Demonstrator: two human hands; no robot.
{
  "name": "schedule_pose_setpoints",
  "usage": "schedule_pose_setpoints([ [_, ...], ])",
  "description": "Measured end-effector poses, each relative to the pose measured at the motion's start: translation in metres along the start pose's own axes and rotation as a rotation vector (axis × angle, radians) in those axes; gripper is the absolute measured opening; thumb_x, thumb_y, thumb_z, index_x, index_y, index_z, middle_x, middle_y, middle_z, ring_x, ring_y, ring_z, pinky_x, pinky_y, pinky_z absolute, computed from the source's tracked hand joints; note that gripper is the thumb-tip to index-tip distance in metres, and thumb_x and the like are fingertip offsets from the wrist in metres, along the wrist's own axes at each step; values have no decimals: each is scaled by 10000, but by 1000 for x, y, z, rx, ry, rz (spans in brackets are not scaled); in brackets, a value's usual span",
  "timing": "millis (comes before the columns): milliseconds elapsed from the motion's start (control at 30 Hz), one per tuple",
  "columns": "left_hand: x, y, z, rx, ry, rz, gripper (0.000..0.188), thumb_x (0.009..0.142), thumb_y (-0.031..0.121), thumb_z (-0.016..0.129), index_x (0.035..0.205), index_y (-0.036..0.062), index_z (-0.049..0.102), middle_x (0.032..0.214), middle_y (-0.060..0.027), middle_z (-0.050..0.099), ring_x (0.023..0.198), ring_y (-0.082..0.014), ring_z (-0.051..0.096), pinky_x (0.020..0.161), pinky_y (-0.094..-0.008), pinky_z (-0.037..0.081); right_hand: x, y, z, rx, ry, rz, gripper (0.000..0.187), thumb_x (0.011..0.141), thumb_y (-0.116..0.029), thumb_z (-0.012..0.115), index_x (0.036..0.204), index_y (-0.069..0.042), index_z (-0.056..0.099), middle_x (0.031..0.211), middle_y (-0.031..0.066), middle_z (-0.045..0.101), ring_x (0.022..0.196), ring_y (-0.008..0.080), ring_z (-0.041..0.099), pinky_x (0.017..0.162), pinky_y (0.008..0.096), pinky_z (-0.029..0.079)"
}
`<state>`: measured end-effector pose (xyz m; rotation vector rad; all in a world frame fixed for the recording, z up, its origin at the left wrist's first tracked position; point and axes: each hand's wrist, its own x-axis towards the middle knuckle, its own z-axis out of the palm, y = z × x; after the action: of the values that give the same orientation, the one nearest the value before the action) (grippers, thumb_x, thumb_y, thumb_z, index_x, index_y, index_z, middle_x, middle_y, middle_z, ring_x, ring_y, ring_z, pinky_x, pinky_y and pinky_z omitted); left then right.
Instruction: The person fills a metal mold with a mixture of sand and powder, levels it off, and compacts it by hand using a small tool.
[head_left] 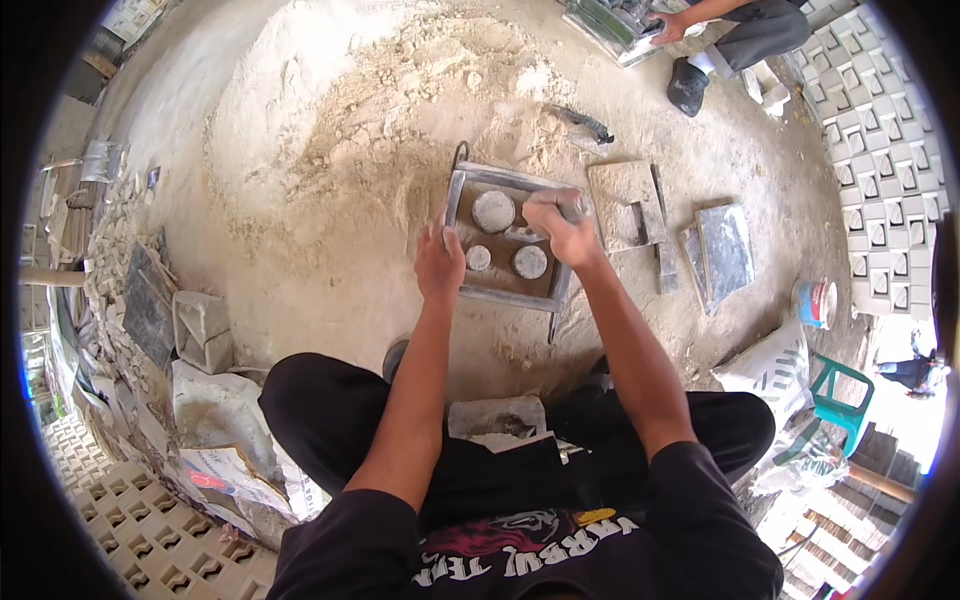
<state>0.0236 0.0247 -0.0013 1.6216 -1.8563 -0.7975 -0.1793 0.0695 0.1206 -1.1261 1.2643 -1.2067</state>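
On the ground before me lies a grey rectangular moulding frame [510, 298] packed with brown sand. Three pale, dusty round pieces are set in the sand: a large disc [493, 211] at the far left, a small disc [478, 258] at the near left and a medium disc [530, 262] to its right. My left hand [440, 262] is closed over the frame's left side. Above the sand's right part, my right hand [562, 228] forms a fist around something grey that I cannot make out. A light, narrow piece [522, 235] shows just beside this fist.
Loose sand [400, 110] is heaped beyond the frame. Flat boards [625, 190] and dark slabs [722, 255] lie to the right. At the far right, another person's hand [668, 28] touches a similar frame [612, 30]. A bucket [816, 303] and green stool [840, 395] stand nearer right.
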Motion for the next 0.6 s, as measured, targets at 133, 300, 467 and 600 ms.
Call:
schedule_pose_setpoints([
  [133, 14, -2, 10, -17, -43, -213, 482, 964, 412, 356, 1217, 72, 585, 1158, -236, 592, 1085, -403, 558, 901, -498, 448, 10, 28, -2, 26, 58, -61, 246, 898, -142, 562, 666, -63, 543, 601, -55, 448, 583, 37, 380, 498, 247, 282],
  [300, 16, 29, -15, 116, -149, -359, 632, 945, 533, 355, 1064, -15, 646, 1034, -259, 635, 997, -431, 593, 855, -495, 468, 5, -10, 0, 180, 204, -8, 315, 910, -147, 546, 608, -87, 482, 576, -54, 426, 537, 46, 339, 479, 255, 265],
  [467, 19, 15, 0, 168, -108, -374, 695, 920, 590, 369, 989, -37, 663, 975, -266, 649, 973, -433, 604, 829, -502, 480, 23, 13, 25, -73, 647, 25, 425, 940, -173, 541, 547, -90, 404, 511, -46, 391, 459, 63, 329, 432, 282, 238],
  [600, 18, 15, -6, 158, -115, -403, 710, 921, 596, 360, 932, -38, 680, 930, -264, 655, 945, -430, 613, 811, -509, 482, 26, -11, 36, 45, 880, -132, 451, 969, -240, 532, 552, -84, 461, 514, -34, 444, 467, 50, 358, 430, 260, 252],
])
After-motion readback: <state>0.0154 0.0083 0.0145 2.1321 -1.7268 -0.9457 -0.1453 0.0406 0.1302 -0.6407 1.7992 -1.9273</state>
